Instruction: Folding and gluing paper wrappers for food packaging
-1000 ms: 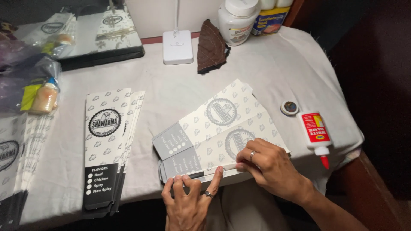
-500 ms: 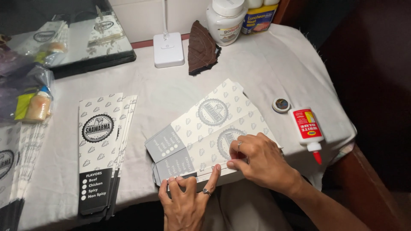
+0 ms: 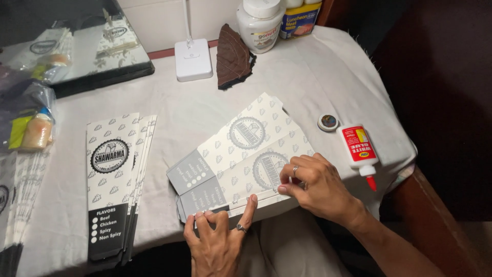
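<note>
Head view: both hands press on a flat printed paper sleeve (image 3: 241, 169) lying at the near edge of the cloth-covered surface (image 3: 307, 82), its lower edge overhanging slightly toward the person's lap. The left hand (image 3: 218, 241) has its fingertips spread flat along the sleeve's lower seam, grasping nothing. The right hand (image 3: 315, 184) pinches and presses the same seam farther right, fingers curled onto the paper, a ring on 1 finger. A stack of finished sleeves (image 3: 115, 184) lies well to the left. A white glue bottle (image 3: 359, 151) lies on its side just right of the right hand, red nozzle pointing off the surface edge, with a small round cap (image 3: 328, 122) beside it.

Judgement: if the seam holds wet glue, uneven pressing could let it skew or squeeze out and stick the sleeve's layers together. An elbow nudge could roll the bottle off the edge.
</note>
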